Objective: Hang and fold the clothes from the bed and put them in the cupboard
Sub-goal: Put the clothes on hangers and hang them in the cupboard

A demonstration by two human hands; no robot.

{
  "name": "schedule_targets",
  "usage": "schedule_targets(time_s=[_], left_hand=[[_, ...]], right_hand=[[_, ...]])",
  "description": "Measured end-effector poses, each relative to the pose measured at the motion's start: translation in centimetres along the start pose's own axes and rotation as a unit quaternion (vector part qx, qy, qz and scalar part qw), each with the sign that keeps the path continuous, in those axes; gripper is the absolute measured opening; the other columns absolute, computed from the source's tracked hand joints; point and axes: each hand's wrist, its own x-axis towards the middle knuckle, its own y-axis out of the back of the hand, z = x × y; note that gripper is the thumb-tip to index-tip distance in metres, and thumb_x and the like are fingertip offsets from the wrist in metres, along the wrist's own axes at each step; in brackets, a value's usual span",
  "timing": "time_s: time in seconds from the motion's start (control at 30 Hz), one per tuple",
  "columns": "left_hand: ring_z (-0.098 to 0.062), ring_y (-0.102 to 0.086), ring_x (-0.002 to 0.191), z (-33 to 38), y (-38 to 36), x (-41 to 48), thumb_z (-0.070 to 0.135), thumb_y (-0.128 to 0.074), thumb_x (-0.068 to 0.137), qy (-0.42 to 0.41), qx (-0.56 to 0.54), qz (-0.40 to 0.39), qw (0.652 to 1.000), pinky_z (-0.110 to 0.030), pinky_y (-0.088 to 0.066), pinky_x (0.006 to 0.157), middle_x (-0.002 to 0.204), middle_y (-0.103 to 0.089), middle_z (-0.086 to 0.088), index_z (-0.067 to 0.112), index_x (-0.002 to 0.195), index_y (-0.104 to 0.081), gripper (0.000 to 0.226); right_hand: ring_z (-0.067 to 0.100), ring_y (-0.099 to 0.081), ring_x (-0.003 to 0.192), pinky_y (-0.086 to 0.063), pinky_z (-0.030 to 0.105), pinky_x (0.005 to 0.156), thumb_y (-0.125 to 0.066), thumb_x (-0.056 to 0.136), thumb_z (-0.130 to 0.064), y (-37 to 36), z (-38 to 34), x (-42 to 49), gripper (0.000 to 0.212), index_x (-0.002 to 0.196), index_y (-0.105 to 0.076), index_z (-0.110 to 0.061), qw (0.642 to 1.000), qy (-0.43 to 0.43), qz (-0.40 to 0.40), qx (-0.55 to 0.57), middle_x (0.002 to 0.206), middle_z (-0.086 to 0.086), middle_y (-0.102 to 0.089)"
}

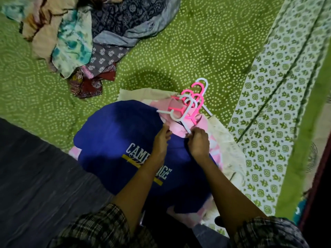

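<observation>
A blue T-shirt (114, 140) with white lettering lies on top of a stack of hung clothes on the bed. Both hands are at its neckline. My left hand (161, 140) pinches the blue collar on the left. My right hand (198, 142) grips the collar on the right, beside the end of a white hanger (180, 115). Several pink and white hanger hooks (195, 97) fan out just beyond the collar. Pink garments (177, 129) and a cream one (231, 149) show under the blue shirt.
A heap of loose printed clothes (86, 38) lies at the far left of the green patterned bedsheet (197, 42). A white and green bordered sheet (268, 104) runs along the right. Dark cloth (35, 176) covers the near left.
</observation>
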Motion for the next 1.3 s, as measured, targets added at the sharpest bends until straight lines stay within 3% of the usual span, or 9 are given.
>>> schedule_targets(time_s=[0.13, 0.2, 0.4, 0.6, 0.83, 1.03, 1.13, 1.2, 1.3], left_hand=[[-0.015, -0.05, 0.101, -0.4, 0.4, -2.0, 0.026, -0.042, 0.099, -0.044, 0.01, 0.017, 0.999, -0.025, -0.039, 0.081, 0.098, -0.057, 0.005, 0.022, 0.099, -0.059, 0.018], [-0.015, -0.054, 0.091, -0.3, 0.6, -4.0, 0.018, -0.047, 0.097, -0.083, 0.002, 0.018, 0.996, -0.022, -0.042, 0.075, 0.088, -0.059, 0.004, 0.025, 0.083, -0.058, 0.018], [-0.014, -0.064, 0.082, -0.6, 2.9, -12.1, 0.01, -0.047, 0.096, -0.167, -0.155, 0.024, 0.973, -0.015, -0.052, 0.065, 0.093, -0.065, -0.004, 0.005, 0.106, -0.057, 0.015], [-0.006, -0.066, 0.061, -3.8, 6.7, -25.0, 0.011, -0.046, 0.097, -0.297, -0.205, 0.103, 0.927, -0.015, -0.053, 0.06, 0.079, -0.068, 0.004, 0.012, 0.089, -0.055, 0.012], [-0.004, -0.066, 0.057, -8.5, 10.7, -39.5, 0.011, -0.043, 0.099, -0.377, -0.245, 0.203, 0.87, -0.018, -0.055, 0.056, 0.085, -0.064, -0.005, 0.009, 0.087, -0.052, 0.015], [-0.006, -0.064, 0.054, -10.4, 13.4, -50.2, 0.009, -0.044, 0.098, -0.435, -0.296, 0.291, 0.799, -0.016, -0.053, 0.053, 0.083, -0.063, -0.008, 0.003, 0.095, -0.052, 0.011], [-0.005, -0.063, 0.053, -10.9, 14.3, -55.0, 0.009, -0.046, 0.098, -0.469, -0.309, 0.332, 0.758, -0.017, -0.054, 0.054, 0.083, -0.064, -0.009, 0.005, 0.088, -0.054, 0.013], [-0.004, -0.063, 0.053, -11.3, 15.0, -58.1, 0.01, -0.046, 0.097, -0.488, -0.321, 0.363, 0.726, -0.017, -0.054, 0.055, 0.082, -0.064, -0.008, 0.007, 0.085, -0.054, 0.015], [-0.003, -0.062, 0.051, -12.1, 15.6, -62.5, 0.01, -0.045, 0.098, -0.516, -0.338, 0.396, 0.68, -0.016, -0.054, 0.056, 0.081, -0.064, -0.008, 0.007, 0.084, -0.054, 0.016]], right_hand=[[0.036, -0.059, 0.091, -0.032, 0.033, 0.062, -0.045, 0.093, -0.006, 1.0, -1.1, -3.2, 0.021, 0.113, -0.048, 0.0, 0.994, 0.069, 0.034, 0.083, 0.101, 0.02, -0.064], [0.037, -0.06, 0.082, -0.035, 0.034, 0.06, -0.045, 0.093, -0.006, 1.7, -1.7, -5.6, 0.018, 0.11, -0.051, -0.003, 0.982, 0.152, 0.049, 0.098, 0.092, 0.018, -0.064], [0.032, -0.06, 0.075, -0.038, 0.034, 0.064, -0.045, 0.094, -0.021, 3.9, -4.1, -12.8, 0.023, 0.102, -0.058, -0.005, 0.943, 0.299, 0.064, 0.13, 0.084, 0.013, -0.065], [0.024, -0.059, 0.08, -0.039, 0.027, 0.069, -0.055, 0.087, -0.013, 8.6, -6.5, -23.3, 0.016, 0.1, -0.06, -0.005, 0.873, 0.458, 0.015, 0.165, 0.091, 0.009, -0.066], [0.014, -0.056, 0.068, -0.044, 0.021, 0.066, -0.064, 0.075, -0.015, 13.4, -7.9, -35.4, 0.033, 0.108, -0.06, -0.012, 0.803, 0.569, -0.071, 0.161, 0.091, -0.004, -0.058], [0.033, -0.059, 0.095, -0.043, 0.039, 0.072, -0.053, 0.093, -0.031, 16.9, -10.1, -43.2, 0.025, 0.11, -0.059, -0.013, 0.727, 0.682, -0.058, -0.05, 0.099, 0.013, -0.066], [0.037, -0.059, 0.093, -0.04, 0.04, 0.069, -0.049, 0.094, -0.041, 18.7, -11.6, -46.7, 0.031, 0.104, -0.06, -0.014, 0.692, 0.718, -0.019, -0.07, 0.095, 0.019, -0.066], [0.034, -0.059, 0.079, -0.035, 0.034, 0.062, -0.053, 0.088, -0.049, 20.4, -13.0, -48.8, 0.029, 0.088, -0.06, -0.021, 0.675, 0.735, -0.049, -0.036, 0.076, 0.009, -0.064], [0.006, -0.049, 0.062, -0.033, 0.024, 0.06, -0.056, 0.084, -0.043, 22.5, -14.4, -51.8, 0.013, 0.075, -0.059, -0.033, 0.623, 0.767, -0.153, 0.036, 0.058, -0.017, -0.053]])
